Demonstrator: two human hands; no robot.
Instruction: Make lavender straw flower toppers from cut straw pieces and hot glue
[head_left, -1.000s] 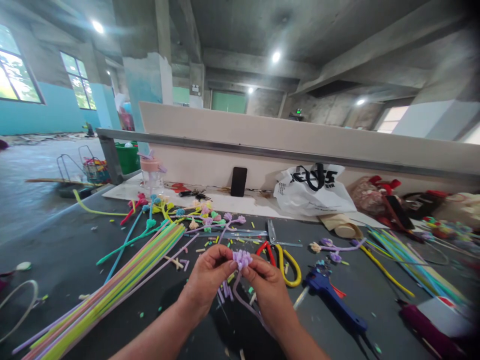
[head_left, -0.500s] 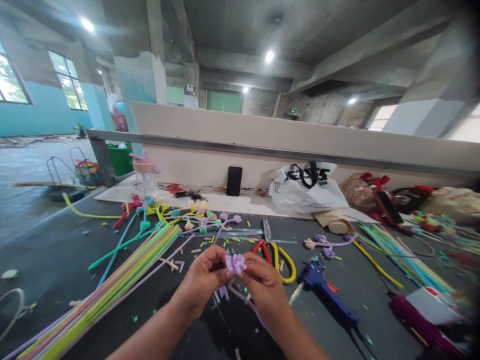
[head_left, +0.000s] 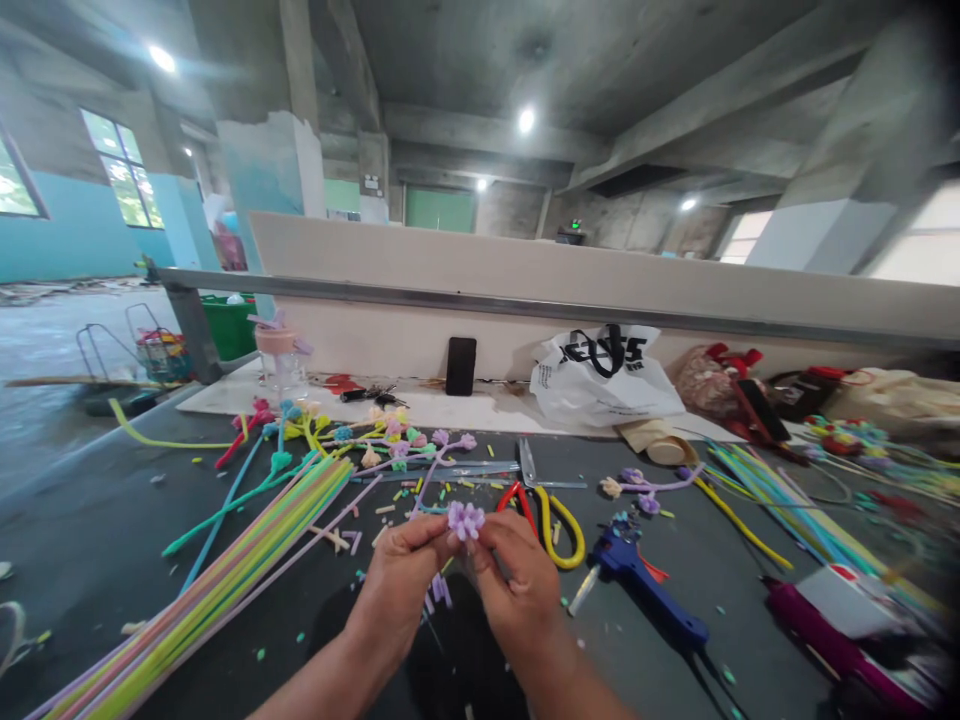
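Head view, clock face: centred on the purple flower [head_left: 466, 520], with twelve o'clock set away from the wearer.
Purple flower: held just above the dark tabletop [head_left: 645, 680], between both hands, its petals spread upward; its outline was seen as roughly round, so no clear long axis could be read. Any stem beneath it was hidden by the fingers.
Left hand [head_left: 401, 580]: placed at eight o'clock; the thumb and forefinger were pinched at the flower's lower edge, and the flower lay at two o'clock from the knuckles.
Right hand [head_left: 517, 575]: placed at four o'clock; the thumb and forefinger were pressed against the opposite edge, with the flower at ten o'clock from the knuckles.
Nearer hand: neither could be singled out, since the flower was touched by both.
Purple offcuts [head_left: 441, 590]: scattered between six and seven o'clock, partly covered.
Scissors [head_left: 535, 485]: laid at two to three o'clock, near the right hand, untouched.
Glue gun [head_left: 649, 590]: laid near four o'clock, beyond the right hand.
Stem bundle [head_left: 247, 570]: laid between eight and nine o'clock.
Flower branches [head_left: 393, 428]: heaped around eleven o'clock.
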